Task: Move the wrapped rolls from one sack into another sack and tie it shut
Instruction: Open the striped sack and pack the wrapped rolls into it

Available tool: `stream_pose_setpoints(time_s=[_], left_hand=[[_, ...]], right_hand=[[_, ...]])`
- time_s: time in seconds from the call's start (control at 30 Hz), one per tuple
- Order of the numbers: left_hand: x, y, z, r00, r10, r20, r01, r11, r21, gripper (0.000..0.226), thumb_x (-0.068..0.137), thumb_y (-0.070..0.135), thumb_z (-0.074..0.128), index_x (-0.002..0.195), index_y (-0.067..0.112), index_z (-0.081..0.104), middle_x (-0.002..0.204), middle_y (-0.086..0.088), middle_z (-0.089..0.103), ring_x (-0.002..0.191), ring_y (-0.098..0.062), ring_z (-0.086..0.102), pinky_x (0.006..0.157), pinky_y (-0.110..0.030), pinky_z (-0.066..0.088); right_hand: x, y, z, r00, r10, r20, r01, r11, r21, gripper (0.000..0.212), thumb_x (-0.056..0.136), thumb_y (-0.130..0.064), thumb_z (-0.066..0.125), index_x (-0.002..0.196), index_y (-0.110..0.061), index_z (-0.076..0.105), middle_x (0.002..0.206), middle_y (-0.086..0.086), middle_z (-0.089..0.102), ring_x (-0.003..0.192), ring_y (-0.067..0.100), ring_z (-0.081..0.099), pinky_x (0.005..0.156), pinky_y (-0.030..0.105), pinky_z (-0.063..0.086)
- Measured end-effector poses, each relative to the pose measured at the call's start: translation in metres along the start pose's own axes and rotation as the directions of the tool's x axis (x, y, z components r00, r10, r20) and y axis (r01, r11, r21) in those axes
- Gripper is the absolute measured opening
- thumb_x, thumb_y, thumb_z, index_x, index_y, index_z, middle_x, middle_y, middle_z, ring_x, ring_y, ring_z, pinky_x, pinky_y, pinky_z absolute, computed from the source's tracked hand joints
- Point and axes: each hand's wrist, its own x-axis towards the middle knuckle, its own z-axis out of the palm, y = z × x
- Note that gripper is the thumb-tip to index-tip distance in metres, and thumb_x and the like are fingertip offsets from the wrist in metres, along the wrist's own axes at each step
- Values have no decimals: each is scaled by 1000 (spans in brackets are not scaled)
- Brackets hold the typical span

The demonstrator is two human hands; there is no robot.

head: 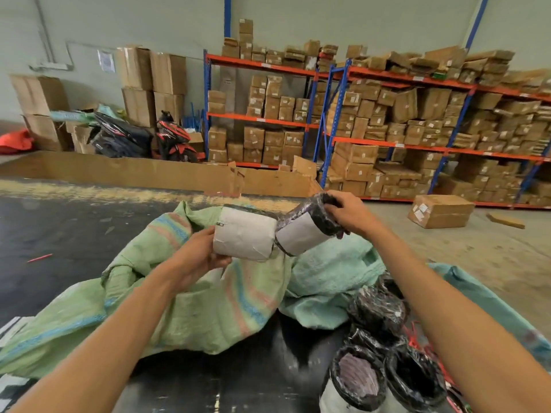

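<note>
My left hand [199, 257] grips a roll with a white paper label [245, 234] at its near end, holding it above the striped green sack [190, 311]. My right hand [347, 214] grips the top end of a black-wrapped roll [307, 231], tilted, its lower end touching the white-labelled roll. Both rolls hover over the mouth of the striped sack. At the lower right, several black-wrapped rolls [378, 314] lie in the open teal sack [483, 296], under my right forearm.
A dark mat [59, 234] covers the floor ahead, edged by a low cardboard wall [149, 171]. A cardboard box [439, 210] lies on the concrete at right. Racks of boxes [417, 120] and parked scooters [173, 138] stand at the back. A red pen [39, 258] lies left.
</note>
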Motion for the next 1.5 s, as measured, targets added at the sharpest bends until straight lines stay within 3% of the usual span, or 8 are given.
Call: stream_pose_setpoints(time_s=[0.13,0.23,0.33,0.47,0.63,0.83,1.07,1.5], left_hand=[[11,-9,-44,910,-28,-414,-16,995,-102,36,100,-1,44,135,7,38,105,-15,58,70,-25,64,46,-24,57],[12,-22,-68,793,-18,-609,18,1000,-6,36,96,-3,49,124,14,34,119,-18,49,80,-34,65,54,-40,61],[8,-34,-81,634,81,-769,216,936,277,39,89,1,54,122,12,36,127,-26,49,100,-43,58,80,-45,52],[13,-41,-78,558,170,-812,244,902,357,46,90,-4,42,133,13,33,135,-27,37,95,-37,46,87,-45,40],[31,-65,-85,685,147,-714,406,736,542,49,103,22,35,148,26,15,155,-28,7,136,-52,24,116,-58,19],[26,-104,-102,730,-34,-682,645,365,672,81,99,44,37,154,30,-20,155,-10,-39,148,-44,-14,118,-59,-1],[16,-83,-82,785,170,-596,449,507,736,98,81,25,60,151,47,-6,163,-6,-12,145,-51,1,110,-72,4],[3,-44,-19,919,146,-366,320,266,909,62,88,62,51,138,26,40,147,-15,30,130,-41,39,105,-53,33]], right_hand=[[12,-32,56,994,99,40,-107,916,386,21,100,-13,48,112,-16,65,93,13,68,62,37,70,45,35,53],[27,-51,119,988,147,44,-149,860,488,27,98,-11,50,116,-22,67,113,6,70,104,31,67,87,48,57],[36,-72,169,994,110,10,-106,932,347,42,98,-5,43,133,-22,59,134,6,59,123,25,54,105,39,45],[41,-83,205,995,89,33,-88,996,-25,63,95,5,32,146,-30,41,146,15,35,90,30,61,81,41,55],[52,-68,221,973,-14,230,68,971,-230,95,87,18,34,155,-44,12,163,16,2,82,31,63,65,41,54],[54,-48,208,929,4,370,159,898,-411,105,96,11,35,140,-64,-24,162,27,-7,136,51,37,114,58,25],[59,-47,207,921,58,386,139,876,-461,97,98,-6,48,148,-48,-24,164,20,-9,146,48,17,113,52,29],[26,-40,140,972,-145,186,135,989,68,71,92,-10,56,155,-20,26,151,7,37,136,24,41,106,35,38]])
